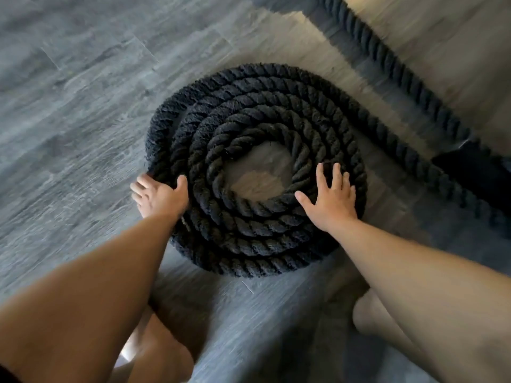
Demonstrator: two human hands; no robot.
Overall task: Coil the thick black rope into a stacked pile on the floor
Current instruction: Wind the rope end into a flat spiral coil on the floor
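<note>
The thick black rope [249, 111] lies coiled in several rings on the grey floor, with a bare patch of floor in its middle. Its loose length [387, 67] runs from the coil's right side, loops at the right edge and leads away to the top of the view. My left hand [159, 196] grips the coil's outer left edge, thumb on top and fingers down the side. My right hand [330, 199] lies flat with spread fingers on the coil's right side.
Grey wood-look floor planks [83, 106] surround the coil. A brighter sunlit patch [442, 37] lies at the upper right. A dark object [481, 175] sits at the right edge beside the loose rope. My knees show at the bottom.
</note>
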